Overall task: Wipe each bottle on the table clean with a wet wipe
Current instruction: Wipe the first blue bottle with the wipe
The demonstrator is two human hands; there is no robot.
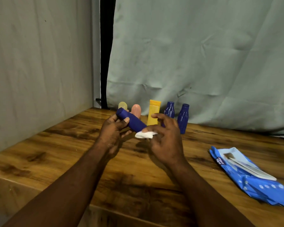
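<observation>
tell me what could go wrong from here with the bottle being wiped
1. The left hand holds the dark blue bottle near one end, tilted in the air. A firm rub from the wet wipe at the other end could twist it out of that grip.
2. The right hand works close to the yellow bottle and the ribbed blue bottle standing behind it. Its raised fingers could tip either.

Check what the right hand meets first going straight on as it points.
Probably the dark blue bottle held by the left hand; the wet wipe in the right hand seems to touch its near end. Depth unclear.
</observation>
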